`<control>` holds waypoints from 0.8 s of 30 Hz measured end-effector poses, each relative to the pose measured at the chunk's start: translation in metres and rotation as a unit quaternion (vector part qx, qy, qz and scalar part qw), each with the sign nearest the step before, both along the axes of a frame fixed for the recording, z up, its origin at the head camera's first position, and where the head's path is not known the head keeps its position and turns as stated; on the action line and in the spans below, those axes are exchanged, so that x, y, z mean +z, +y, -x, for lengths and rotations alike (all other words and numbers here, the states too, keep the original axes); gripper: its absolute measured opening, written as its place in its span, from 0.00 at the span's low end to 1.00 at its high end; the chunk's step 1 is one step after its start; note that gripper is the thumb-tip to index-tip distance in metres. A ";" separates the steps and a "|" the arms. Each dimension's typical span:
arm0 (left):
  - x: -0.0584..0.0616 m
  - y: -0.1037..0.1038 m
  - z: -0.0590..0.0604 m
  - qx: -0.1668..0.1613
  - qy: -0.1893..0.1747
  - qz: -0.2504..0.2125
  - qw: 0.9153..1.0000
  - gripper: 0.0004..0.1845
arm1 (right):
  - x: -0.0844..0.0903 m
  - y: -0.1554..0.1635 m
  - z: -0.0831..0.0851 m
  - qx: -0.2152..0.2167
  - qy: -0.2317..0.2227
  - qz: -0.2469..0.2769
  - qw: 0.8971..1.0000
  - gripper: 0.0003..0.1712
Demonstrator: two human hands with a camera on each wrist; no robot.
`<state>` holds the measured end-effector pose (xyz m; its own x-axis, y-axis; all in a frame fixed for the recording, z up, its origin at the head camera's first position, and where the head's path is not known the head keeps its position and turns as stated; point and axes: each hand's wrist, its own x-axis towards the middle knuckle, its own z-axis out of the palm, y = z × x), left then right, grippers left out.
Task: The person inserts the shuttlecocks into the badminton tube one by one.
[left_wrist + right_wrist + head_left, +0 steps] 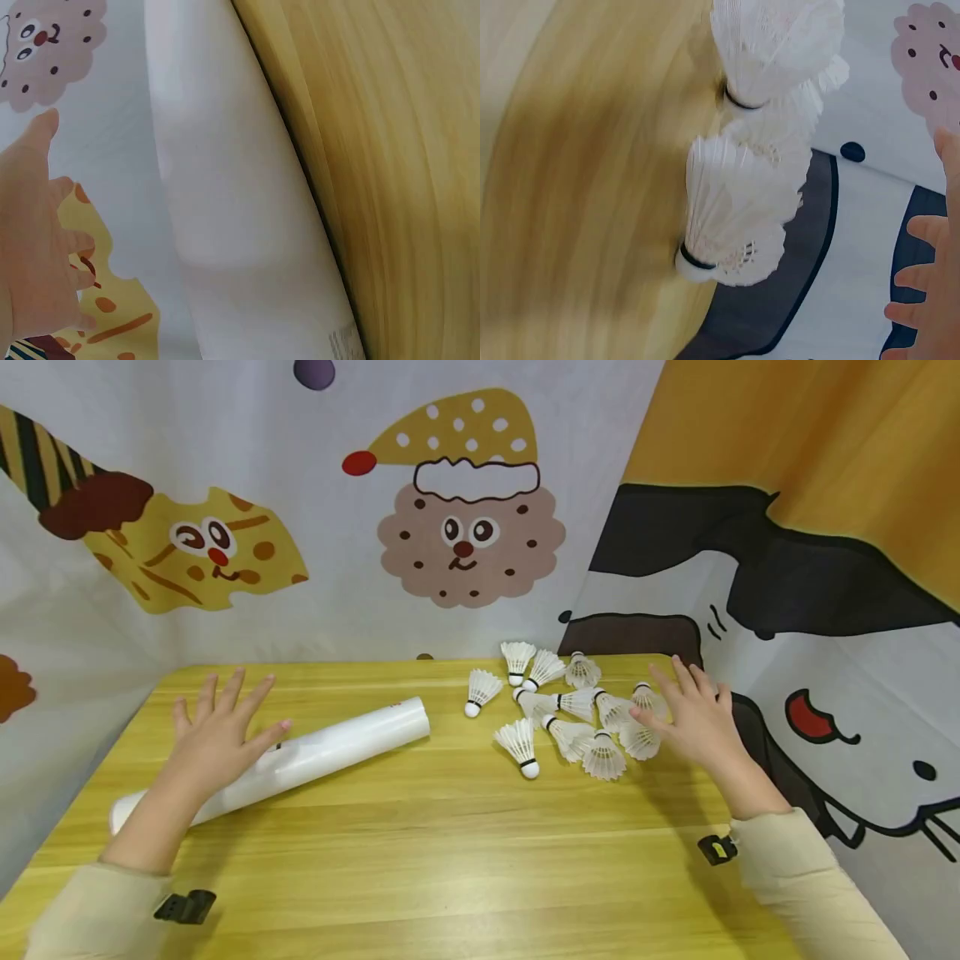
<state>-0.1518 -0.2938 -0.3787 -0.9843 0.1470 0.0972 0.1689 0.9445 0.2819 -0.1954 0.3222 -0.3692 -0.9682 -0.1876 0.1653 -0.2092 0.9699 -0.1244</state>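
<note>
A long white tube lies slantwise on the yellow wooden table, at the left. My left hand hovers over the tube's middle with fingers spread, holding nothing; in the left wrist view the tube fills the centre with my left hand beside it. Several white feather shuttlecocks lie scattered at the table's back right. My right hand is spread flat over their right side, gripping none. The right wrist view shows two shuttlecocks close up and the fingertips at the right edge.
Cartoon-printed cloth hangs behind and to the right of the table. Black clips sit at both cream sleeves near the wrists. The table's front half holds bare wood between my arms.
</note>
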 end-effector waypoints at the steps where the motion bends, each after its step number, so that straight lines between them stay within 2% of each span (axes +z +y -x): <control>1: 0.000 0.002 -0.001 -0.001 0.003 0.000 1.000 0.42 | -0.001 -0.001 -0.001 0.003 0.002 0.003 1.000 0.48; 8: -0.001 0.015 -0.004 -0.014 0.029 -0.017 0.999 0.42 | -0.009 -0.012 -0.005 0.036 0.033 0.031 0.998 0.45; 15: -0.008 0.025 -0.006 -0.019 0.054 -0.041 0.998 0.43 | -0.020 -0.024 -0.010 0.076 0.056 0.065 0.993 0.40; 24: -0.020 0.042 -0.004 -0.035 0.060 -0.081 0.994 0.43 | -0.038 -0.034 -0.012 0.122 0.079 0.103 0.984 0.35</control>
